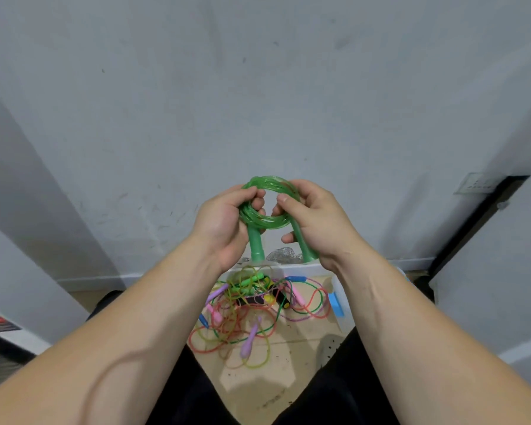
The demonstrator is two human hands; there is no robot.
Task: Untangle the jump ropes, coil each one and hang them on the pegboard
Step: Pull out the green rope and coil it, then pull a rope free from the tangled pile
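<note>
Left hand [224, 222] and right hand [314, 220] fingers clamped on coiled translucent green plastic jump rope [269, 223], above tangled multicoloured rope pile [252, 311].

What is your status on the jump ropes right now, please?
Gripping green rope coil with left hand and right hand, handles hanging down. Other ropes in tangled pile on floor below. Pegboard not in view.

up front: coiled green translucent plastic jump rope [269, 223], held up between the left hand [224, 222] on its left side and the right hand [316, 222] on its right
under the coil: its two green plastic handles [256, 245] hang down, one by each palm
way below: tangled multicoloured pile of thin plastic jump ropes [252, 314] on the tan floor [258, 378]
right of the pile: small blue plastic block [336, 305], just beside it
behind it all: grey plaster wall [258, 87]
</note>
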